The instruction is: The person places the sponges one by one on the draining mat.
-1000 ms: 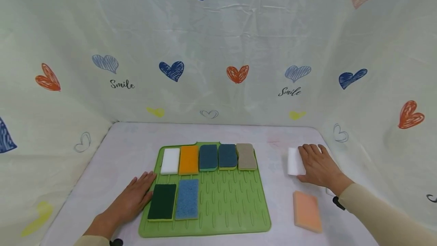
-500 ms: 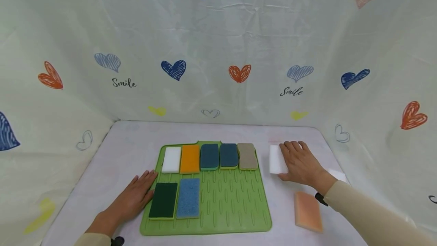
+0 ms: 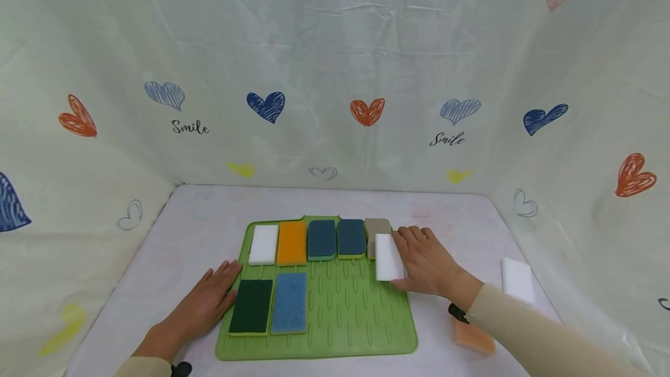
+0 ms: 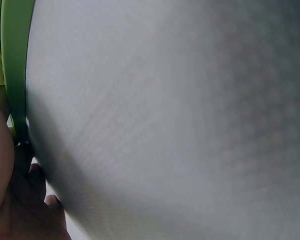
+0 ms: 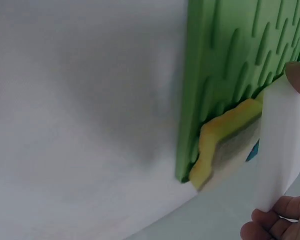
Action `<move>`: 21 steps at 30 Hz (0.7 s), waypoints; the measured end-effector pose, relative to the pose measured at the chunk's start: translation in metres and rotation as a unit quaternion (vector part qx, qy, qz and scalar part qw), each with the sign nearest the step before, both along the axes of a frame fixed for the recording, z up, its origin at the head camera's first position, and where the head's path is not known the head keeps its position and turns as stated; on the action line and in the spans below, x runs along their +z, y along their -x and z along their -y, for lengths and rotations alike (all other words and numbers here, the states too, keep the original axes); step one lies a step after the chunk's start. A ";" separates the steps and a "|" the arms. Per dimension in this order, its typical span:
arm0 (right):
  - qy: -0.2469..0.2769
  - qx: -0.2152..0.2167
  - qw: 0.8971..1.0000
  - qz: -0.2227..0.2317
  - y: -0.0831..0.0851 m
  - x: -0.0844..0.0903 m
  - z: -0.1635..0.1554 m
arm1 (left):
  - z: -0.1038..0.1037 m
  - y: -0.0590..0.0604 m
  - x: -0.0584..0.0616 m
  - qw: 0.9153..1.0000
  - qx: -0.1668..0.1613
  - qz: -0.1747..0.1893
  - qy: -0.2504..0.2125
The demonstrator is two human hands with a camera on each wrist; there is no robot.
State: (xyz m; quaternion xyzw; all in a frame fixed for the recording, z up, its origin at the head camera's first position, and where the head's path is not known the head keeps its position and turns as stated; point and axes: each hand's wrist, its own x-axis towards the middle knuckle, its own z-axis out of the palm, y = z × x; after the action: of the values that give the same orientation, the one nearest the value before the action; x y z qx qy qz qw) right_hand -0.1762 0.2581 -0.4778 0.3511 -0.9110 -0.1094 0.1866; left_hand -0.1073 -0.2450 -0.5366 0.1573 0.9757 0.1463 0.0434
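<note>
My right hand (image 3: 430, 262) pinches a white sponge (image 3: 389, 257) between thumb and fingers, over the right part of the green ridged mat (image 3: 361, 330). In the right wrist view this sponge (image 5: 282, 135) stands on edge between thumb and fingertips, close to the grey-topped yellow sponge (image 5: 230, 140). In the head view it covers part of that grey sponge (image 3: 378, 227). My left hand (image 3: 201, 306) lies with straight fingers along the mat's left edge, beside the dark green sponge (image 3: 251, 307); the left wrist view shows its fingers (image 4: 30, 200) by the rim.
Along the mat's back lie a white sponge (image 3: 263, 245), an orange sponge (image 3: 291, 243) and two dark blue sponges (image 3: 321, 239). A light blue sponge (image 3: 289, 303) lies in front. Right of the mat are a peach sponge (image 3: 473, 337), partly behind the forearm, and another white sponge (image 3: 518, 279).
My right hand has carried the white sponge leftward from the table to over the mat. The other white sponge at far right has come into fuller view. My left hand stays in place.
</note>
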 end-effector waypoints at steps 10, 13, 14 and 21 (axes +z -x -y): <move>0.001 0.039 0.999 0.038 -0.022 -0.005 0.058 | -0.001 0.000 0.000 1.000 0.000 0.003 0.011; 0.000 0.052 0.998 0.047 -0.028 -0.008 0.072 | -0.002 0.000 0.001 1.000 0.001 0.007 0.010; -0.002 0.056 0.997 0.050 -0.029 -0.009 0.076 | -0.002 0.000 0.001 1.000 0.001 0.007 0.010; -0.018 0.058 0.994 0.092 -0.038 -0.016 0.097 | -0.002 0.001 0.002 1.000 0.000 0.008 0.008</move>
State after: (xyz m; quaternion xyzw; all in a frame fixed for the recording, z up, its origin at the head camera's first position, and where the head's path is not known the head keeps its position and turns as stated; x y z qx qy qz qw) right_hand -0.1378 0.1613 -0.4934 0.4154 -0.9002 -0.0821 0.1018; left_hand -0.1079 -0.2426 -0.5348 0.1561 0.9764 0.1394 0.0529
